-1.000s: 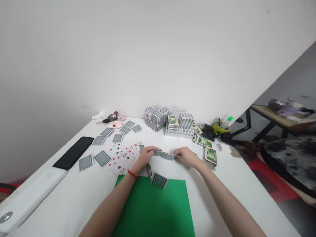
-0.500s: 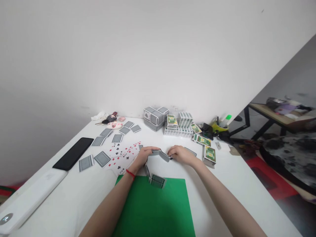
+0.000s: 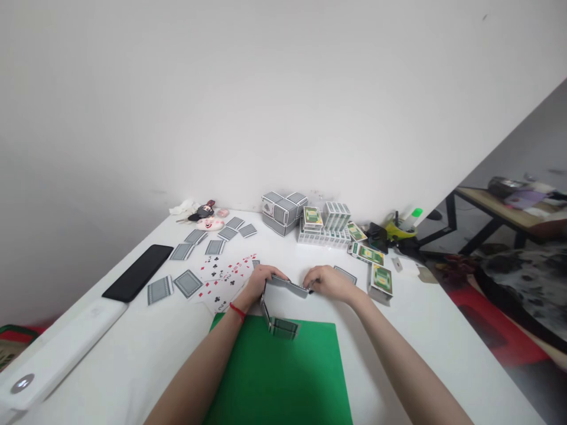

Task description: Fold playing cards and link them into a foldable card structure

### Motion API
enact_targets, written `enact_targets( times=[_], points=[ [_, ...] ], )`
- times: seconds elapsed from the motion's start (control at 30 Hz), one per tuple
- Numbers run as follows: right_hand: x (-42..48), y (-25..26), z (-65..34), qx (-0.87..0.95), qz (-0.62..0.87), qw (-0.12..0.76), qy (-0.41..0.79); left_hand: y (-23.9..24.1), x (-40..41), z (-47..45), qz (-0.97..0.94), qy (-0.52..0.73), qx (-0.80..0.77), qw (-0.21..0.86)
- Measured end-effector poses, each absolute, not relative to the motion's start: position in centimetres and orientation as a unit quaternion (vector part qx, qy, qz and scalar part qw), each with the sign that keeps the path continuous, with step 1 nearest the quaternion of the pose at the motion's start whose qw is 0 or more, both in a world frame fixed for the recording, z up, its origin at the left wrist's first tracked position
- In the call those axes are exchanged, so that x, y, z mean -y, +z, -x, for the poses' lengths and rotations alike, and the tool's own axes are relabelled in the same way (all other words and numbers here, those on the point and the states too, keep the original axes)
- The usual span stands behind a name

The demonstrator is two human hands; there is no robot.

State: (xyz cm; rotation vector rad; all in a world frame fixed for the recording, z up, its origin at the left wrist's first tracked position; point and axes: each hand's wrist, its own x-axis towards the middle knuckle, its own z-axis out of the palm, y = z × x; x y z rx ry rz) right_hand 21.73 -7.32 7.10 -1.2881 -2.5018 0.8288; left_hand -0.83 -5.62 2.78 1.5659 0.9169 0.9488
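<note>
A linked strip of grey-backed playing cards [image 3: 291, 286] stands on edge, bent into a part ring open on the right. My left hand [image 3: 260, 281], with a red string round its wrist, grips the strip at its far left bend. My right hand [image 3: 326, 282] pinches the far right end between thumb and fingers; the fingertips partly hide it. Towards me, the near end of the strip [image 3: 284, 328] stands over the far edge of a green mat [image 3: 279, 372]. Face-up cards [image 3: 225, 277] lie spread just left of my left hand. One face-down card [image 3: 345, 275] lies beyond my right hand.
Against the wall stand a folded-card block [image 3: 283, 211] and stacked card boxes [image 3: 325, 227]. More boxes [image 3: 381, 282] lie at the right. Loose face-down cards [image 3: 188, 284], a black phone [image 3: 138, 273] and a long white device [image 3: 62, 354] occupy the left. A plush pouch [image 3: 209, 224] sits behind.
The far stretch of the strip between my hands has gone from clearly bent to nearly straight. Both hands keep their hold, and the whole view has shifted slightly.
</note>
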Motion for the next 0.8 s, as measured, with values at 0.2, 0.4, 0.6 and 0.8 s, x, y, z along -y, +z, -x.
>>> enact_targets(
  times=[0.2, 0.4, 0.6, 0.8],
  points=[
    [7.45, 6.88, -21.73, 0.83, 0.458, 0.12, 0.297, 3.07, 5.94, 0.92, -0.67, 0.388, -0.381, 0.505],
    [7.45, 7.07, -21.5, 0.824, 0.466, 0.13, 0.295, 2.6, 5.61, 0.98, -0.665, 0.386, -0.356, 0.531],
    [7.38, 6.74, -21.57, 0.841, 0.429, 0.144, 0.298, 2.48, 5.59, 0.98, -0.657, 0.381, -0.351, 0.547],
    [7.59, 7.02, -21.72, 0.827, 0.524, 0.109, 0.17, 2.38, 5.63, 0.94, -0.637, 0.372, -0.375, 0.562]
  ],
)
